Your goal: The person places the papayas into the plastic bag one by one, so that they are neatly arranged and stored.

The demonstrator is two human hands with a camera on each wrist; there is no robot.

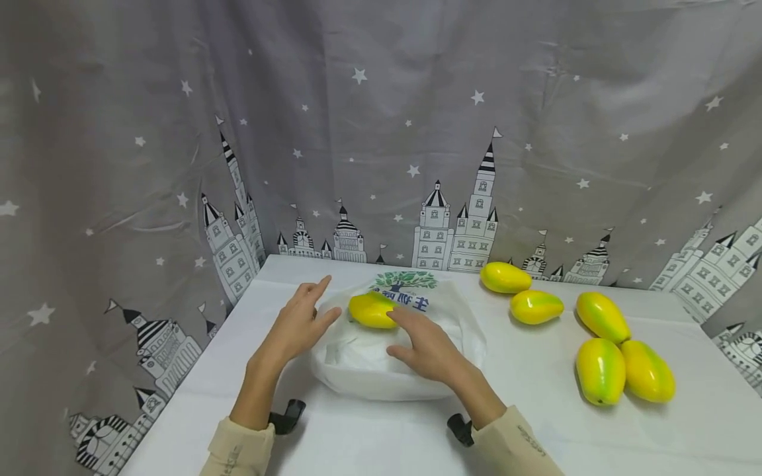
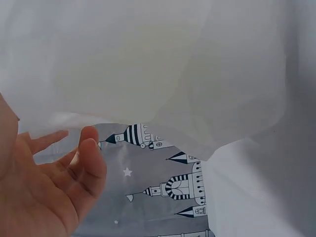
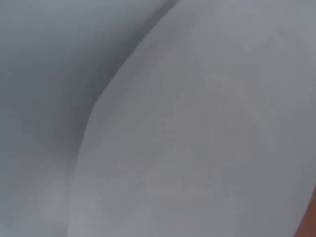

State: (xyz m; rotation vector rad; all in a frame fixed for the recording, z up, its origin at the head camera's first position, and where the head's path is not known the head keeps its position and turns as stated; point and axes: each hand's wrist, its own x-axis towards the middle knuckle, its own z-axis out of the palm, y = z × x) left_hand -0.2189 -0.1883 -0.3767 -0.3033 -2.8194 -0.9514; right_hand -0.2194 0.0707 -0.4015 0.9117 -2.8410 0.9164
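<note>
A yellow-green mango (image 1: 370, 311) is seen at the open mouth of the white tree-printed bag (image 1: 381, 385). The left hand (image 1: 297, 324) is held at the bag's left rim, thumb and index apart. Over the bag's right side, the right hand (image 1: 427, 347) is held, thumb and index spread; whether the mango is touched cannot be told. Five more mangoes (image 1: 602, 317) are set right of the bag.

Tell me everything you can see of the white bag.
The white bag looks thin and pliable, perhaps plastic. It sits on the white tablecloth, creased, mouth open, its far side printed with a green-leaved tree and blue characters. A yellow mango shows in its opening, between left grip and right grip; their contact with the bag is unclear.
</note>
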